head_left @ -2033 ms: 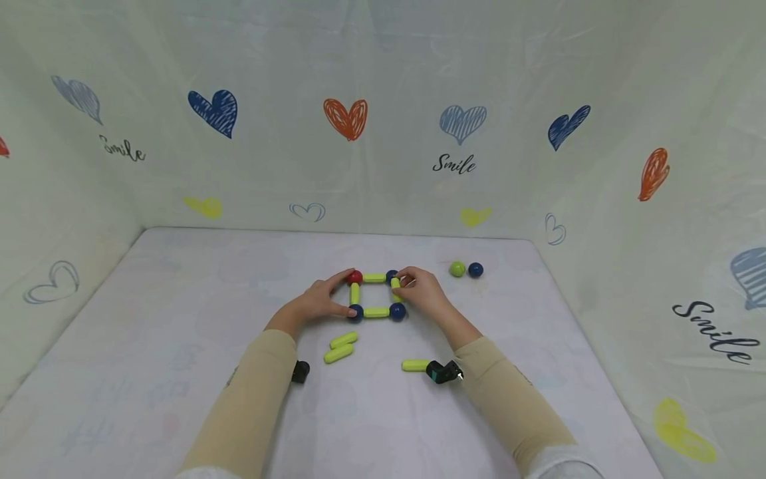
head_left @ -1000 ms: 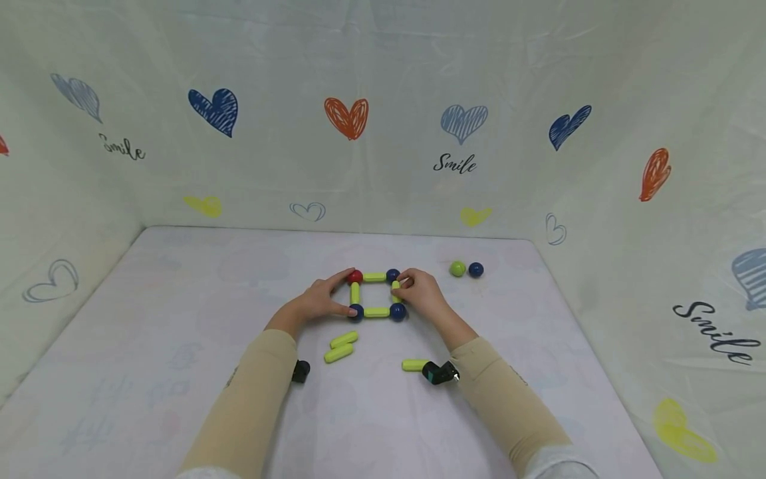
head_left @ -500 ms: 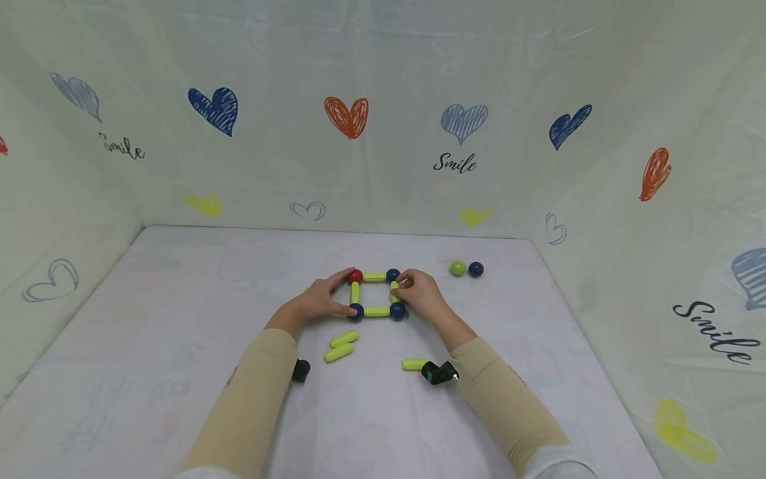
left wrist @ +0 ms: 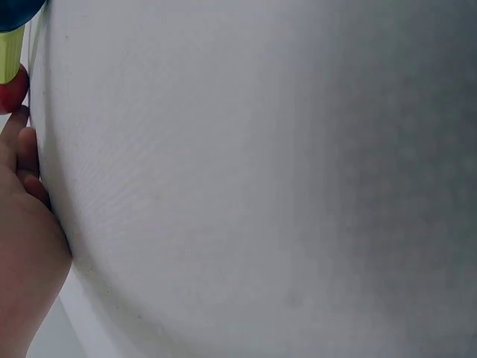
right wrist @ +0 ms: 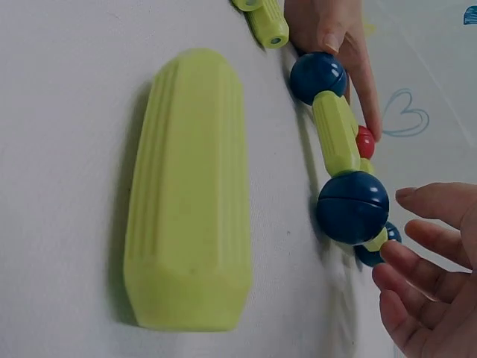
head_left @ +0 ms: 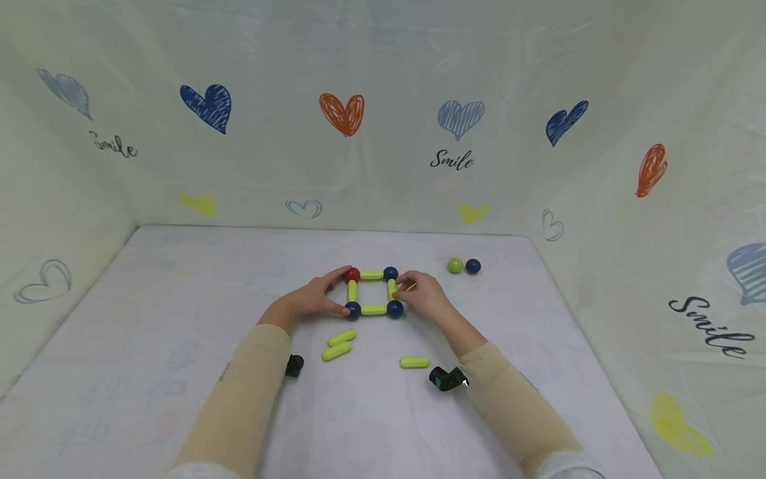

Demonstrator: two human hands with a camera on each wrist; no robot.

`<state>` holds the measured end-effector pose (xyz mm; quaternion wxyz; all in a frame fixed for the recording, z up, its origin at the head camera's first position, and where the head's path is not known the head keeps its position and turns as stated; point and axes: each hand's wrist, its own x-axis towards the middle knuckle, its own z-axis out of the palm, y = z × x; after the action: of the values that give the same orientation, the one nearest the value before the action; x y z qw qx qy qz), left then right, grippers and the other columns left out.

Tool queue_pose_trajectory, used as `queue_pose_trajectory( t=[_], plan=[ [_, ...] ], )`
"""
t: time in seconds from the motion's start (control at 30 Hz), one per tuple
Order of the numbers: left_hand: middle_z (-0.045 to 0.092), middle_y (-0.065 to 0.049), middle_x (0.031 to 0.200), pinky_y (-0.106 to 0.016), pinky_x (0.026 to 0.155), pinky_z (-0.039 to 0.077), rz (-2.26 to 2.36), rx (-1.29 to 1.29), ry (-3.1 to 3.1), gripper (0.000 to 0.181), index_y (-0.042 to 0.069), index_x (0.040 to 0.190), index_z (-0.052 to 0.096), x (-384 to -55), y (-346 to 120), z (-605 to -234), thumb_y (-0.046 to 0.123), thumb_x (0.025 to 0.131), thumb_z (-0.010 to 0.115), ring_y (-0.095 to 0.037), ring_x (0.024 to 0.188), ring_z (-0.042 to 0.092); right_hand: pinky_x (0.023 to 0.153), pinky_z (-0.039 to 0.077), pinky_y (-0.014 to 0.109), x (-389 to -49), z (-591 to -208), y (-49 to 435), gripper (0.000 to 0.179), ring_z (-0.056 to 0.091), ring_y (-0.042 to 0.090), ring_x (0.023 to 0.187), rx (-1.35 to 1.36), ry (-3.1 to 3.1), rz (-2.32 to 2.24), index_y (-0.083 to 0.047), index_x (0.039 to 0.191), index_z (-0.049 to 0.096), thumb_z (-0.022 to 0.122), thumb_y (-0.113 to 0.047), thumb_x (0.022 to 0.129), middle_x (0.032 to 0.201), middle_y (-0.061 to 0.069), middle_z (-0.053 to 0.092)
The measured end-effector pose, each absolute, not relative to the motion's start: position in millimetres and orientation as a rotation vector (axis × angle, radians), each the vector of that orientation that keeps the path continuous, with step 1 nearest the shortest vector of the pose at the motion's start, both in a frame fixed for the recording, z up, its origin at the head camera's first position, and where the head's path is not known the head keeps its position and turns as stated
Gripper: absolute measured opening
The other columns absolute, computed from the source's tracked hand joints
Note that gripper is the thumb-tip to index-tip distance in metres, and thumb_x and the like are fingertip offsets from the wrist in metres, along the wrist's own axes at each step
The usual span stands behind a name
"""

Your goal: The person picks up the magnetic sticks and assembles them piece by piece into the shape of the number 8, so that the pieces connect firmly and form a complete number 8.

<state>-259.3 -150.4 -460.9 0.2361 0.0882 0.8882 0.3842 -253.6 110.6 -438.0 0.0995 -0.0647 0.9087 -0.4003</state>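
A square of yellow-green magnetic rods [head_left: 374, 310] joined by balls lies mid-table. Its far-left corner is a red ball [head_left: 352, 274]; the other corners are blue balls [head_left: 395, 309]. My left hand [head_left: 305, 299] holds the square's left side, its thumb at the near-left blue ball [head_left: 353, 310] and a fingertip at the red one. Beside the right-hand rod [head_left: 391, 288] is my right hand [head_left: 425, 296]. The right wrist view shows that hand's fingers [right wrist: 417, 268] spread and loosely bent near the blue balls, gripping nothing.
Two loose rods [head_left: 338, 346] lie near the left forearm, and another rod [head_left: 414, 362] lies before the right wrist. A green ball [head_left: 455, 265] and a blue ball [head_left: 473, 266] sit at the back right. Black wrist cameras [head_left: 447, 378] hang under both wrists. A heart-printed sheet surrounds the table.
My right hand's fingers have loosened from the right-hand rod and drawn slightly aside. My left hand stays at the square's left corners. The whole head view has shifted slightly.
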Motion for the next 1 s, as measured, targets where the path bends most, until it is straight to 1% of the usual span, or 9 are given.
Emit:
queue_pose_trajectory(
  t=[0.23, 0.6, 0.73, 1.0],
  plan=[
    [0.019, -0.014, 0.16, -0.062, 0.112, 0.016, 1.047, 0.272, 2.44, 0.101, 0.029, 0.157, 0.016, -259.4, -152.6, -460.8, 0.031, 0.08, 0.082, -0.038, 0.145, 0.013, 0.067, 0.048, 0.029, -242.2, -433.9, 106.8, 0.025, 0.057, 0.018, 0.082, -0.256, 2.669, -1.181, -0.008, 0.109, 0.068, 0.075, -0.015, 0.086, 0.089, 0.001, 0.064],
    [0.021, -0.014, 0.159, -0.063, 0.11, 0.02, 1.047, 0.251, 2.44, 0.101, 0.03, 0.156, 0.017, -259.5, -151.0, -460.6, 0.034, 0.079, 0.082, -0.04, 0.143, 0.018, 0.067, 0.047, 0.027, -218.7, -424.5, 99.7, 0.027, 0.055, 0.017, 0.08, -0.39, 2.597, -1.149, -0.005, 0.11, 0.068, 0.076, -0.011, 0.085, 0.086, -0.001, 0.062],
    [0.022, -0.014, 0.159, -0.064, 0.11, 0.019, 1.057, 0.232, 2.439, 0.1, 0.03, 0.156, 0.018, -259.1, -149.4, -459.5, 0.034, 0.079, 0.082, -0.039, 0.144, 0.015, 0.067, 0.047, 0.027, -211.4, -423.7, 101.9, 0.028, 0.054, 0.016, 0.077, -0.424, 2.54, -1.109, -0.004, 0.109, 0.068, 0.077, -0.01, 0.084, 0.083, 0.0, 0.06],
    [0.023, -0.012, 0.159, -0.065, 0.109, 0.02, 1.045, 0.225, 2.466, 0.099, 0.03, 0.156, 0.019, -259.6, -146.3, -463.5, 0.035, 0.08, 0.081, -0.039, 0.144, 0.016, 0.067, 0.046, 0.028, -200.8, -425.8, 113.7, 0.026, 0.053, 0.017, 0.076, -0.54, 2.473, -0.935, -0.008, 0.106, 0.068, 0.079, -0.013, 0.082, 0.08, -0.001, 0.058]
  ],
)
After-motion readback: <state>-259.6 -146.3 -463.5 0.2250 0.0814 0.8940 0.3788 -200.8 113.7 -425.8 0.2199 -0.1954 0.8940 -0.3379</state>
